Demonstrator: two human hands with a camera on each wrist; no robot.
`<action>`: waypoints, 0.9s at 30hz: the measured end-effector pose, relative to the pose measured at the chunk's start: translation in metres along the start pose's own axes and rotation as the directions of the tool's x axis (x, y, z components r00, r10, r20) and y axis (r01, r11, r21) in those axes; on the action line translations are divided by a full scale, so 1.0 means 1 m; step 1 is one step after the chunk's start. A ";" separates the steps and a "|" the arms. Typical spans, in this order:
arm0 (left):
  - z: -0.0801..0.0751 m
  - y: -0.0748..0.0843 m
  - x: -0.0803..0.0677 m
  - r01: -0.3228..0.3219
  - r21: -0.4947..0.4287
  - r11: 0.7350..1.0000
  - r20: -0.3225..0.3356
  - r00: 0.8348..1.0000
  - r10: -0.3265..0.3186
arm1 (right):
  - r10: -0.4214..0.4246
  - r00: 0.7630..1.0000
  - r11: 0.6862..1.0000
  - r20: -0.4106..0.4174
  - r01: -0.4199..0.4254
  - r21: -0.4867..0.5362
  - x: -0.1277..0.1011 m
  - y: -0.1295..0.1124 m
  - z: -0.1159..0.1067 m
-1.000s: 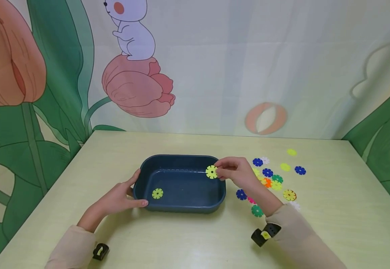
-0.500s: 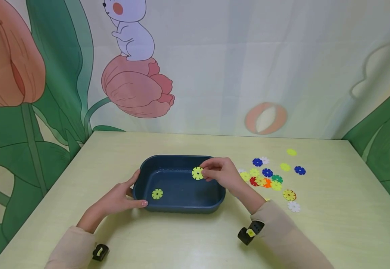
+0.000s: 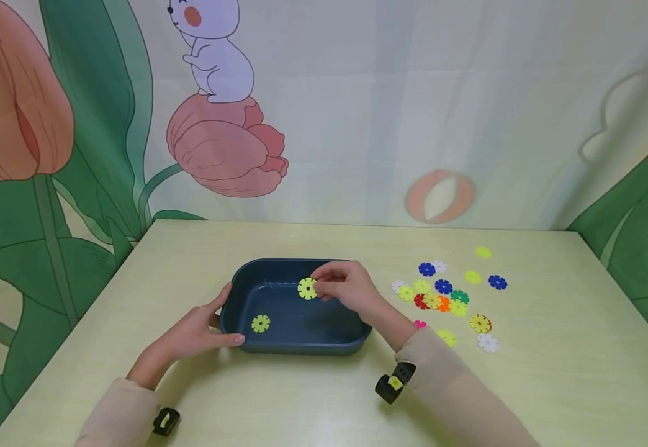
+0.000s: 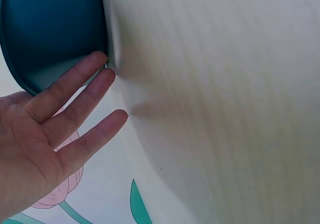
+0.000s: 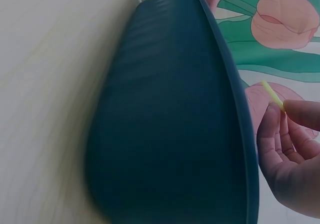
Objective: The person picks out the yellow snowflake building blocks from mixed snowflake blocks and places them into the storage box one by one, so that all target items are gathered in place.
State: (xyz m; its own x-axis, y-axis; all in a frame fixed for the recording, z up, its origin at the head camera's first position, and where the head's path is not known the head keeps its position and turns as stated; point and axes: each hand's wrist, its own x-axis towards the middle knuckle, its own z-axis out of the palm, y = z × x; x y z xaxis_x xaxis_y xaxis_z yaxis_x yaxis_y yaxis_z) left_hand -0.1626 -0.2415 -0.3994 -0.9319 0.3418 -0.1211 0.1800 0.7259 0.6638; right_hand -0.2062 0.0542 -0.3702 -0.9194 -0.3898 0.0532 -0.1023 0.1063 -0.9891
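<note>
In the head view, my right hand (image 3: 352,288) pinches a yellow snowflake disc (image 3: 307,288) upright between thumb and fingers, above the inside of a dark blue plastic basin (image 3: 296,349). The right wrist view shows the disc (image 5: 272,95) edge-on at the fingertips, higher than the basin's rim (image 5: 239,99). My left hand (image 3: 192,332) rests against the basin's left end, its thumb on the front rim. Three of its fingers (image 4: 75,109) are straight and spread in the left wrist view. Another yellow-green snowflake disc (image 3: 261,323) lies inside the basin near its front left corner.
Right of the basin, several loose snowflake discs lie scattered on the pale wooden table (image 3: 279,403), among them a blue disc (image 3: 498,282), an orange disc (image 3: 443,303) and a white disc (image 3: 488,343). A printed curtain (image 3: 346,124) hangs behind the table's back edge.
My right hand has carried the yellow disc leftward, from the basin's right rim to over its middle. More of the loose discs show behind it. The left hand has stayed in place.
</note>
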 end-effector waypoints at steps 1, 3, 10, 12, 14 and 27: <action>0.000 0.000 0.000 -0.001 0.001 1.000 -0.001 1.000 0.001 | 0.001 1.000 1.000 0.003 -0.001 0.001 0.001 -0.001 0.002; 0.000 0.000 0.001 0.001 0.004 1.000 -0.002 1.000 -0.001 | 0.003 1.000 1.000 0.008 -0.003 0.000 0.002 -0.001 0.005; 0.000 0.003 0.000 0.018 0.002 1.000 0.000 1.000 -0.018 | 0.026 1.000 1.000 0.009 -0.026 -0.015 0.010 0.000 0.018; 0.001 0.003 0.000 0.018 -0.002 1.000 0.001 1.000 -0.018 | 0.034 0.999 0.999 0.008 -0.034 -0.018 0.012 0.001 0.021; 0.001 0.002 0.000 0.018 -0.003 1.000 0.000 1.000 -0.018 | 0.039 0.999 0.999 0.005 -0.039 -0.021 0.014 0.002 0.024; 0.000 0.003 0.001 0.035 -0.003 0.999 0.009 0.999 -0.035 | 0.085 0.996 0.995 0.007 -0.084 -0.050 0.029 0.014 0.045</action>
State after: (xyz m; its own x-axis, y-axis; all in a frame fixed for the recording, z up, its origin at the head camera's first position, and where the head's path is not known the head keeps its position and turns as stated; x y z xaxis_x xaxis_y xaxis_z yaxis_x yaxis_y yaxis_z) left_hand -0.1626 -0.2394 -0.3976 -0.9348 0.3215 -0.1508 0.1461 0.7354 0.6617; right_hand -0.2174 0.0033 -0.3889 -0.9222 -0.3855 -0.0315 -0.0437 0.1847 -0.9818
